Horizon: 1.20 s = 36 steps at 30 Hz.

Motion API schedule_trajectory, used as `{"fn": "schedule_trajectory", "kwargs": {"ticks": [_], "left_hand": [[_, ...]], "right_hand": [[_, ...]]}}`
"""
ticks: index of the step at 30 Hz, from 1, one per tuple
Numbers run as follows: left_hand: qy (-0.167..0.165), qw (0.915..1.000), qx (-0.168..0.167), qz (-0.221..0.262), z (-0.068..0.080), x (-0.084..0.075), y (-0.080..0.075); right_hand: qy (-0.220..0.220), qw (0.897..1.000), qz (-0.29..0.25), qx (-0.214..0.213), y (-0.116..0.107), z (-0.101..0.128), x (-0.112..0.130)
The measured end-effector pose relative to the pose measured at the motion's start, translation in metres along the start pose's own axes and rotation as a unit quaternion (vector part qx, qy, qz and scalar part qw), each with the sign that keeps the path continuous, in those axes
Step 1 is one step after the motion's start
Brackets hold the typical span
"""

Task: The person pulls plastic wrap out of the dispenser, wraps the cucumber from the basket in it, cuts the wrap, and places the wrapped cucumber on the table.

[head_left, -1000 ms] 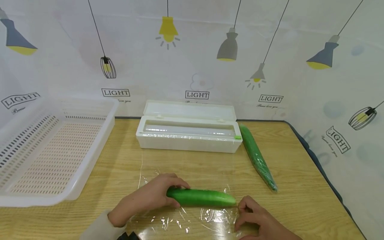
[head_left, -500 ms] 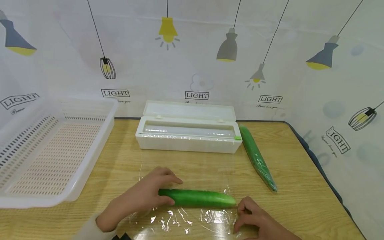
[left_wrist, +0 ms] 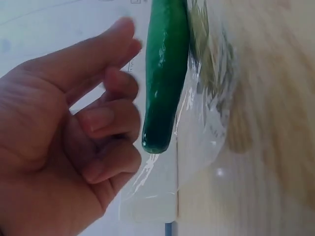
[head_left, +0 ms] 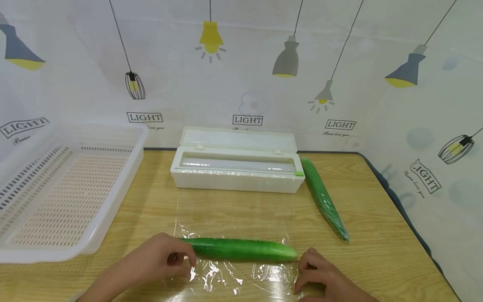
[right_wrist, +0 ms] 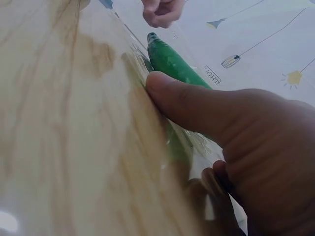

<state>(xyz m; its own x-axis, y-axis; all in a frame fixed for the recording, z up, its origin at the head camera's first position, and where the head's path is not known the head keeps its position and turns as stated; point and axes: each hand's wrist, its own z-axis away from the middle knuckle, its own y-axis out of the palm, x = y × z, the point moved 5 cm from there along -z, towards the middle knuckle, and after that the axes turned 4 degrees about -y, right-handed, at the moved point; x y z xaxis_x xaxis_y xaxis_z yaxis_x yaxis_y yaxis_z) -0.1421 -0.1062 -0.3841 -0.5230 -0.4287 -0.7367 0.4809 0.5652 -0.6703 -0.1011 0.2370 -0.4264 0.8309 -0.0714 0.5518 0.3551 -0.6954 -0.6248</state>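
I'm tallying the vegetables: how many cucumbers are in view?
2: a bare cucumber lies on the clear film; a wrapped cucumber lies right of the white box.

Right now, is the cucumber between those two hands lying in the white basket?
No, the cucumber lies on clear film over the table, right of the basket.

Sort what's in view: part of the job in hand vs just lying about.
Likely in the job:
white film box, open
cling film, spread from it onto the table
cucumber, lying on the film
left hand, near the cucumber's left end
right hand, at the film's right edge

Probably just lying about:
wrapped cucumber, right of the box
white basket, off to the left
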Motion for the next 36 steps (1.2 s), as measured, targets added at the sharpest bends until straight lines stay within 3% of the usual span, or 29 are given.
{"fn": "schedule_trajectory", "kwargs": {"ticks": [4,7,16,20,25,32,36], "left_hand": [[-0.016,0.9975,0.066,0.018,0.013,0.003,0.009],[-0.025,0.995,0.094,0.022,0.021,0.006,0.015],[0.017,0.9965,0.078,-0.026,0.021,0.008,0.023],[0.019,0.9966,0.074,-0.029,0.019,0.011,0.027],[-0.009,0.9966,0.071,-0.04,0.02,0.013,0.024],[-0.037,0.9948,0.079,-0.053,0.026,0.015,0.017],[-0.06,0.9929,0.095,-0.038,0.027,0.016,0.014]], "right_hand": [[-0.014,1.0,-0.016,-0.015,-0.002,-0.01,0.009],[-0.023,0.999,-0.026,-0.023,-0.004,-0.016,0.015],[-0.031,0.998,-0.047,-0.012,-0.007,-0.015,0.015],[0.008,0.998,-0.056,0.005,-0.01,-0.012,0.016],[0.044,0.998,-0.048,0.018,-0.01,-0.004,0.011],[0.006,0.999,-0.032,0.008,-0.007,-0.012,0.015],[0.016,1.0,-0.018,0.004,-0.008,-0.017,0.017]]}}
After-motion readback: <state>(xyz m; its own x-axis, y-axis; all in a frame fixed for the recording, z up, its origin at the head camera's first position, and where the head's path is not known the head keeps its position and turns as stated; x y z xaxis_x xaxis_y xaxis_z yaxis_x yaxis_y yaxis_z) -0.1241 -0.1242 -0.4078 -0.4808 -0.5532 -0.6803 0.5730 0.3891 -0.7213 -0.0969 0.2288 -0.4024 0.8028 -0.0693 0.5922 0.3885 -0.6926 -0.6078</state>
